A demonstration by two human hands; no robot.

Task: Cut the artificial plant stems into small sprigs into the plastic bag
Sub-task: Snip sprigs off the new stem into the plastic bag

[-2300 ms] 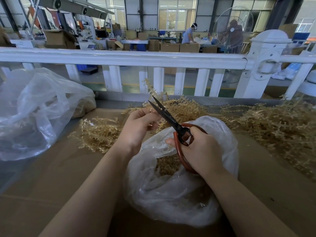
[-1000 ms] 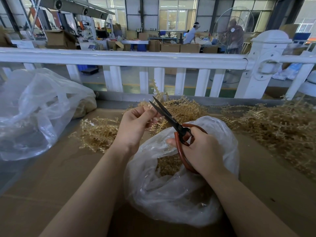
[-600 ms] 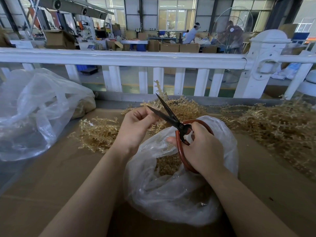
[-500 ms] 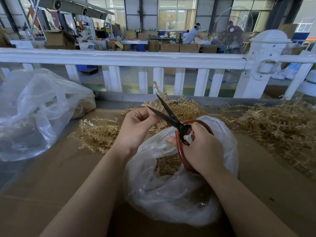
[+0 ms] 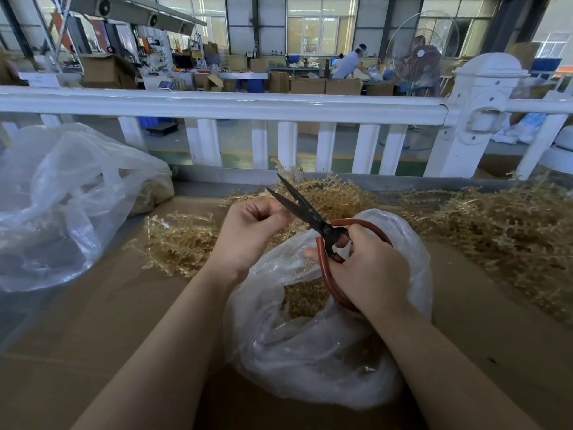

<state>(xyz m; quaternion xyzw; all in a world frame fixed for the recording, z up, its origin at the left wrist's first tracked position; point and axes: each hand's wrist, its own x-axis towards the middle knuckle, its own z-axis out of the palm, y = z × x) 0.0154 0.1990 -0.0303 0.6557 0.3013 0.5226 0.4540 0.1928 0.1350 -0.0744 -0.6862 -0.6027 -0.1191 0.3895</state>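
The plastic bag (image 5: 325, 336) sits open on the bench (image 5: 93, 321), cut sprigs inside. Above its far rim, the scissors (image 5: 305, 209) point away and leftward, blades parted. The right hand (image 5: 369, 268) curls around the red handles. The left hand (image 5: 251, 231), just left of the bag rim, pinches a stem (image 5: 283, 217) at the blades; its axis is mostly hidden. Uncut stems (image 5: 496, 231) lie beyond the bag.

Two bare forearms enter from the bottom edge, no sleeves, gloves, watch or rings visible on either; left hand (image 5: 248, 234) and right hand (image 5: 369, 271) both bare, short plain nails where fingertips show.
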